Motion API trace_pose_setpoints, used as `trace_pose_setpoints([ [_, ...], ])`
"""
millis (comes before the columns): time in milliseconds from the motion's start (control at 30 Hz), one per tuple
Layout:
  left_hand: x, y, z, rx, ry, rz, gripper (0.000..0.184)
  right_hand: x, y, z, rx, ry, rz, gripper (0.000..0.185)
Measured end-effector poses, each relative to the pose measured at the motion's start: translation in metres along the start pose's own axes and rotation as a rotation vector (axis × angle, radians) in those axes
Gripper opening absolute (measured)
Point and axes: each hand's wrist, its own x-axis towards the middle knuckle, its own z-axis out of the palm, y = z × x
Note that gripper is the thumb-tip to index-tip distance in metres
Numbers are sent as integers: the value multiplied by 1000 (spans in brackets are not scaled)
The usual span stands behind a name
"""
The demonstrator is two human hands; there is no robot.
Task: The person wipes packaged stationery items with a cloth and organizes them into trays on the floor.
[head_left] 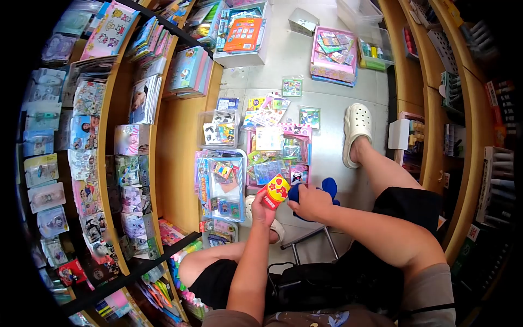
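My left hand [262, 210] holds a small red and yellow packet [276, 192] upright, with its printed face showing. Just right of it, my right hand [313, 203] is closed on a dark blue cloth [329, 187], which touches or nearly touches the packet's edge. Beyond both hands on the floor stands a pink box [309, 147] full of small packaged items. Beside it on the left is a blue-and-white tray [204, 182] with several small packs, and a clear bin [220, 143] of cards lies behind that.
Shelves [180, 136] packed with stationery rise on the left, and wooden shelving [406, 82] on the right. At the far end stand a white box of booklets [263, 49], a pink box [332, 71] and clear containers [376, 41]. Stool legs [329, 240] show near my knees.
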Motion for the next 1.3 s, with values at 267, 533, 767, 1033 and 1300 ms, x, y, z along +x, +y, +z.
trace_pose_setpoints([
  [267,-34,-5,52,4,-138,-7,53,-10,-13,7,121,230,-320,41],
  [533,-32,-11,60,64,-147,84,37,21,3,-19,228,455,110,36],
  [767,-31,0,43,143,-169,30,32,40,18,4,1185,-269,83,39],
  [1033,21,36,-70,121,178,59,34,-10,-18,-5,495,-570,-117,59],
  [1300,38,98,-127,208,814,26,49,-5,-9,10,223,-521,-205,61],
])
